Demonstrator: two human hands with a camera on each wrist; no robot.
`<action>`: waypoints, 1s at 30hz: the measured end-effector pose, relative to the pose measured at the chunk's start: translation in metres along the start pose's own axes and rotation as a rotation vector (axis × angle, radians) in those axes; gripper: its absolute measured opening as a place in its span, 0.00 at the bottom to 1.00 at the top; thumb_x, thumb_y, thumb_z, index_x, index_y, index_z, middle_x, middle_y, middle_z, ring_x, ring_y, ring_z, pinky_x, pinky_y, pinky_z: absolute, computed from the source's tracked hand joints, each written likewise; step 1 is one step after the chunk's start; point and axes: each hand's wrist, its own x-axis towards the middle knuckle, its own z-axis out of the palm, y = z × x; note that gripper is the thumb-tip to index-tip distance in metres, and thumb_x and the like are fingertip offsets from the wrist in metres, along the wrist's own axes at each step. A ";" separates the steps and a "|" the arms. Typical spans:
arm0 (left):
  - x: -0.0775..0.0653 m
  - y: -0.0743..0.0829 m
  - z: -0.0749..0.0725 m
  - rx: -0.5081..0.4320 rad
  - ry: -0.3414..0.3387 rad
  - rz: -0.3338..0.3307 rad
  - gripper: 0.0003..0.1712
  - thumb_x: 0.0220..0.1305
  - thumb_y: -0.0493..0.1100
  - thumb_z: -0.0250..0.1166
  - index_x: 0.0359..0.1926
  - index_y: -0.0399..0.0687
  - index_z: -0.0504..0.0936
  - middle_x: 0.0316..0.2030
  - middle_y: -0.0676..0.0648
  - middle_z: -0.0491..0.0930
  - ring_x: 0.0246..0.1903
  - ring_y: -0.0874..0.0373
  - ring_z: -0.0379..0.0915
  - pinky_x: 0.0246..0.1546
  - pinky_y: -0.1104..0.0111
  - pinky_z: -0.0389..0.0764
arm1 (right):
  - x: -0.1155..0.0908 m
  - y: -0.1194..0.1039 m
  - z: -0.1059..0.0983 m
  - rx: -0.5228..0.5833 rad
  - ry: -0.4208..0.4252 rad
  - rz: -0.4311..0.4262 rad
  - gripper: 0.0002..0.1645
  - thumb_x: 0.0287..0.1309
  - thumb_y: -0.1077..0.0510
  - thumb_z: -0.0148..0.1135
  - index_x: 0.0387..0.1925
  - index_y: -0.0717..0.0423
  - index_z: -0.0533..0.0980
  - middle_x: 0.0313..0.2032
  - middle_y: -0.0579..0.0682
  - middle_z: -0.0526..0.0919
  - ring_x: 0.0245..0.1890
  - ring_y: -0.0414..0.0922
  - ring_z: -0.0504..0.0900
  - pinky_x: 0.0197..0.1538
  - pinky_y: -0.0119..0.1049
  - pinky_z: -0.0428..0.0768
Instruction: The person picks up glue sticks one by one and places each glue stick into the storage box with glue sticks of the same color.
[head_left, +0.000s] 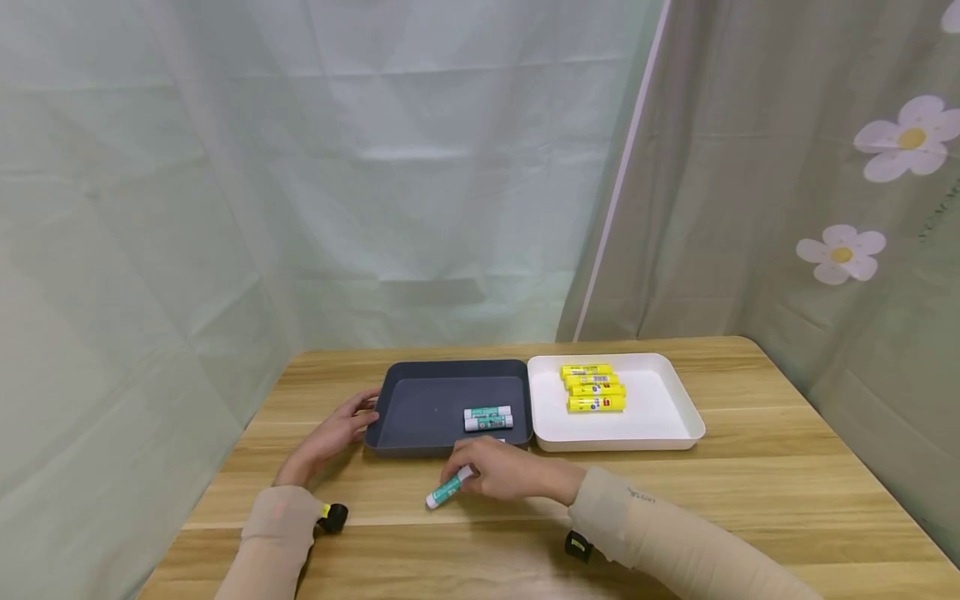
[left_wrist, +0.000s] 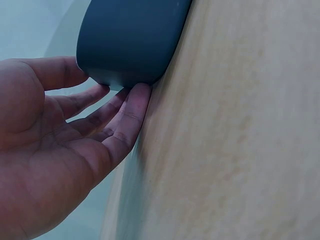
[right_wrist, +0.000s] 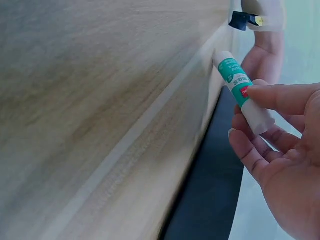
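My right hand (head_left: 491,468) pinches a green-and-white glue stick (right_wrist: 235,80) between thumb and fingers, just in front of the dark tray. The stick slants, its far end low over the wooden table. My left hand (head_left: 333,437) rests against the left side of the dark grey tray (head_left: 427,408), fingertips touching its outer wall in the left wrist view. Inside that tray, at its right, lie two green-and-white glue sticks (head_left: 488,418) side by side; a small white piece near the front wall is mostly hidden by my right hand.
A white tray (head_left: 660,417) stands against the dark tray's right side, with several yellow glue sticks (head_left: 595,390) lying in a row in it. The wooden table (head_left: 765,500) extends around both trays. Curtains (head_left: 450,208) hang behind and beside the table.
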 end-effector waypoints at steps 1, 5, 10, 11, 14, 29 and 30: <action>0.000 0.000 0.000 -0.001 -0.001 0.000 0.34 0.83 0.37 0.49 0.81 0.34 0.48 0.74 0.24 0.52 0.73 0.28 0.54 0.68 0.41 0.66 | 0.000 0.000 -0.001 -0.002 0.001 0.004 0.15 0.64 0.68 0.69 0.48 0.49 0.88 0.40 0.38 0.81 0.36 0.31 0.73 0.42 0.24 0.74; 0.000 0.000 0.000 -0.001 -0.003 -0.002 0.34 0.83 0.37 0.48 0.81 0.34 0.48 0.74 0.24 0.51 0.73 0.29 0.54 0.69 0.40 0.64 | 0.001 -0.001 -0.003 -0.028 0.005 0.010 0.14 0.64 0.68 0.69 0.48 0.50 0.88 0.39 0.38 0.80 0.34 0.32 0.71 0.40 0.24 0.74; 0.000 -0.001 -0.001 0.002 0.001 -0.001 0.34 0.83 0.37 0.48 0.81 0.34 0.48 0.74 0.24 0.52 0.73 0.29 0.54 0.69 0.40 0.65 | 0.002 -0.001 -0.005 -0.067 -0.001 0.010 0.13 0.63 0.67 0.70 0.47 0.52 0.88 0.39 0.38 0.80 0.36 0.31 0.73 0.42 0.23 0.74; 0.000 -0.001 -0.001 0.003 0.001 0.001 0.34 0.83 0.37 0.48 0.81 0.34 0.48 0.74 0.24 0.52 0.73 0.29 0.55 0.69 0.40 0.65 | 0.002 -0.001 -0.005 -0.072 -0.001 0.009 0.13 0.63 0.67 0.70 0.47 0.52 0.88 0.38 0.38 0.80 0.36 0.31 0.73 0.43 0.23 0.74; 0.000 -0.001 0.000 0.004 -0.001 0.005 0.34 0.83 0.37 0.49 0.81 0.33 0.48 0.74 0.24 0.52 0.72 0.29 0.55 0.69 0.40 0.66 | 0.001 -0.001 -0.006 -0.071 0.004 -0.001 0.14 0.61 0.69 0.71 0.46 0.52 0.88 0.38 0.39 0.82 0.38 0.32 0.75 0.44 0.22 0.74; 0.000 -0.002 0.000 0.006 0.003 -0.001 0.34 0.83 0.38 0.49 0.81 0.34 0.48 0.74 0.25 0.52 0.73 0.29 0.54 0.69 0.40 0.64 | 0.000 0.009 -0.032 0.229 0.123 0.041 0.13 0.61 0.70 0.71 0.45 0.55 0.89 0.39 0.43 0.84 0.36 0.33 0.74 0.42 0.29 0.76; 0.000 -0.002 0.000 0.004 0.003 -0.002 0.34 0.83 0.38 0.49 0.81 0.34 0.48 0.74 0.25 0.52 0.73 0.29 0.54 0.69 0.40 0.64 | 0.000 0.009 -0.035 0.240 0.133 0.055 0.13 0.61 0.70 0.71 0.46 0.55 0.89 0.39 0.43 0.84 0.37 0.34 0.75 0.43 0.30 0.77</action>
